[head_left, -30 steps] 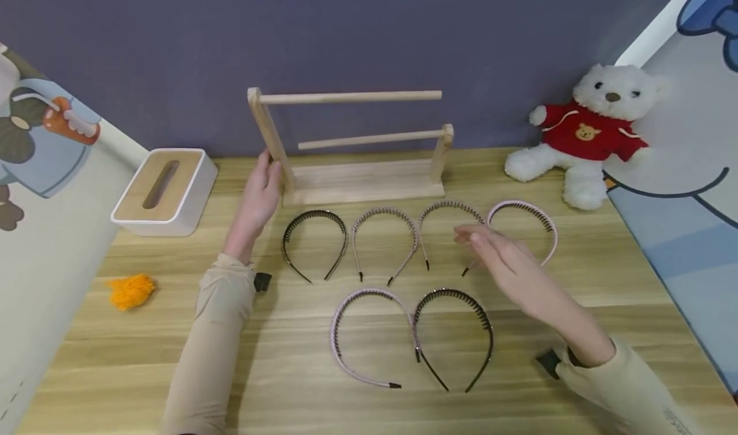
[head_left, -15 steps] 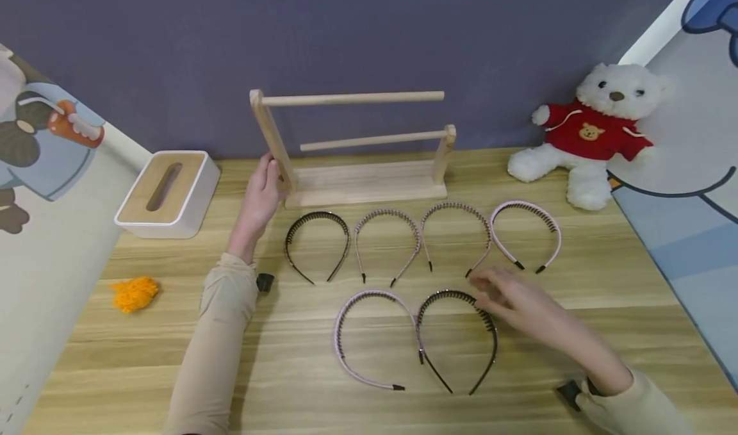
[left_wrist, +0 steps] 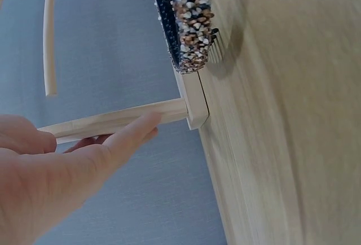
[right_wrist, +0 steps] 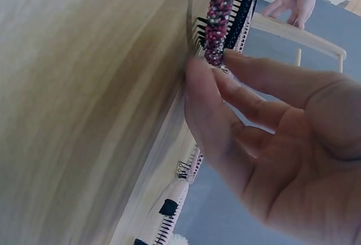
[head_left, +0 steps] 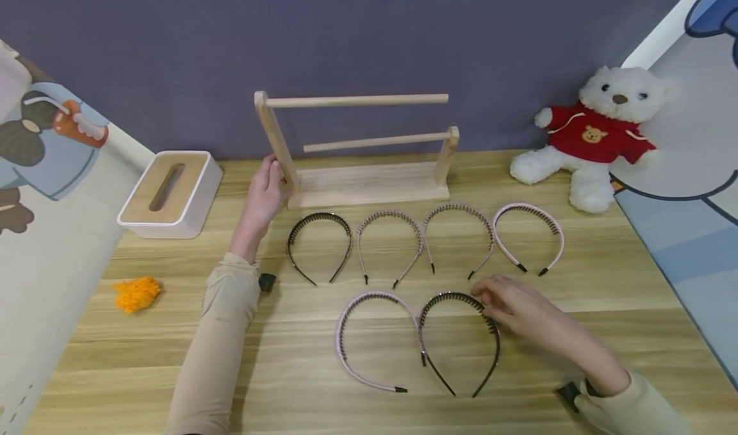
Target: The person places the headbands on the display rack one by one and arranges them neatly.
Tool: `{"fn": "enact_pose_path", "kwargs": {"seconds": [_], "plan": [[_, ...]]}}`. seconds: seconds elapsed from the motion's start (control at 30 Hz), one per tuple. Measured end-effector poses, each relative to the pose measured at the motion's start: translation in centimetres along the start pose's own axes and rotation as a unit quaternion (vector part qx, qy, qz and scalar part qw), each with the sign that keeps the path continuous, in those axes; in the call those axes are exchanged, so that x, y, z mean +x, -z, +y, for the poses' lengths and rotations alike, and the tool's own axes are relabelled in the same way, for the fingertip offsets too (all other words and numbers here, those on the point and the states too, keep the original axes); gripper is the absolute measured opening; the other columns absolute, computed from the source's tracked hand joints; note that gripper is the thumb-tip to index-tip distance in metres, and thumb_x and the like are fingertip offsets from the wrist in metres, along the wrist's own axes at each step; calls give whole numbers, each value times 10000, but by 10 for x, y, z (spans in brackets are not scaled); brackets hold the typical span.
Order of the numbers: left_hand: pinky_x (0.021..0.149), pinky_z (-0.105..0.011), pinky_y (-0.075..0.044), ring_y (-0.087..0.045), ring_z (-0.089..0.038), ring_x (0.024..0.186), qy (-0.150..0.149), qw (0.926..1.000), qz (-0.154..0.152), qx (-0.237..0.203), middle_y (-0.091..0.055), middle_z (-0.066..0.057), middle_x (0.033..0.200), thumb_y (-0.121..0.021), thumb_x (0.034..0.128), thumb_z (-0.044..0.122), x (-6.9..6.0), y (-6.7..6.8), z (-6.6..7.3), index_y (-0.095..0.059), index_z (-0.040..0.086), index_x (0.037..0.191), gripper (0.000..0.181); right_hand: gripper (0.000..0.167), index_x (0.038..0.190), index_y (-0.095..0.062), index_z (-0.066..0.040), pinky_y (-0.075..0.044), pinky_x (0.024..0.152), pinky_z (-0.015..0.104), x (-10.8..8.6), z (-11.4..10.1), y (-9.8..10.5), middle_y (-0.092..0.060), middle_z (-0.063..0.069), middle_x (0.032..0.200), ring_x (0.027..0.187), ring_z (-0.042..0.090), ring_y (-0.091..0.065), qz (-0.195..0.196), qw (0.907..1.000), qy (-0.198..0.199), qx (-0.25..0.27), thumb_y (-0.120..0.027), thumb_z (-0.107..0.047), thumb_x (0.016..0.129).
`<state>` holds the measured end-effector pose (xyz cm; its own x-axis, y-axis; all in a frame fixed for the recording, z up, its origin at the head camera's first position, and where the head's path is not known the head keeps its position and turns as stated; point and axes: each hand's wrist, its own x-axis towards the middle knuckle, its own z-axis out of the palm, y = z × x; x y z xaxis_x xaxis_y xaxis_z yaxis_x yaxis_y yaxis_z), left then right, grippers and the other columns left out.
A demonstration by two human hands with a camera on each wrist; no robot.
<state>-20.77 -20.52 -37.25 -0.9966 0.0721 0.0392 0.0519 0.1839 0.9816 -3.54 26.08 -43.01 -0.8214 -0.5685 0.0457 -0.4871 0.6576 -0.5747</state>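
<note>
My left hand (head_left: 264,195) holds the left post of a pale wooden two-bar rack (head_left: 369,185) at the back of the table. In the left wrist view the thumb lies along that post (left_wrist: 169,108), with the other fingers partly hidden behind it. At the front, my right hand (head_left: 514,305) pinches the upper right of a black toothed headband (head_left: 434,303) lying on the table. The right wrist view shows thumb and forefinger on either side of its beaded band (right_wrist: 221,8). Beside it, touching, lies a pink headband (head_left: 338,332).
A back row holds a black headband (head_left: 319,216), two greyish-pink headbands (head_left: 389,214) (head_left: 459,207) and a pink one (head_left: 562,246). A tissue box (head_left: 196,198) and an orange tuft (head_left: 137,294) are left. A white teddy bear (head_left: 590,150) sits back right.
My right hand has come down from the back row toward the front and its fingers have closed at the front black headband. The left hand stays on the rack's post.
</note>
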Motion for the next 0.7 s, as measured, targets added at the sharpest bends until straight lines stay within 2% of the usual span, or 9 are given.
{"fn": "enact_pose_path", "kwargs": {"seconds": [0.17, 0.3, 0.5, 0.7], "plan": [[1224, -551, -404, -346, -522, 1508, -7, 10000, -2, 44, -307, -345, 1642, -251, 1193, 237, 1, 0, -1, -237, -53, 1654, 545, 239, 1152, -690, 4, -573, 545, 214, 6, -31, 14, -577, -66, 924, 728, -8, -539, -445, 9952, -751, 448, -801, -23, 942], [1221, -562, -405, -349, -527, 1504, -21, 10000, 20, 6, -315, -343, 1639, -259, 1192, 231, 1, -1, -3, -250, -53, 1650, 539, 201, 1127, -668, 0, -590, 522, 195, 7, -39, 17, -549, -42, 897, 719, 15, -544, -712, 9871, -1207, 778, -771, 23, 956], [1215, -578, -407, -363, -520, 1499, -40, 9999, 92, -17, -332, -344, 1628, -266, 1192, 226, 1, -2, -5, -271, -58, 1640, 531, 229, 1172, -636, 51, -614, 535, 219, 5, -39, 17, -552, -7, 903, 715, 55, -568, -777, 9792, -1454, 1181, -745, 43, 971], [1210, -572, -419, -374, -519, 1495, -32, 9999, 142, 23, -343, -346, 1625, -275, 1193, 226, 3, -2, -4, -282, -57, 1638, 527, 231, 1208, -642, 63, -628, 566, 229, 5, -39, 18, -562, 18, 946, 789, 84, -584, -823, 9723, -1657, 1431, -728, 11, 1000]]}}
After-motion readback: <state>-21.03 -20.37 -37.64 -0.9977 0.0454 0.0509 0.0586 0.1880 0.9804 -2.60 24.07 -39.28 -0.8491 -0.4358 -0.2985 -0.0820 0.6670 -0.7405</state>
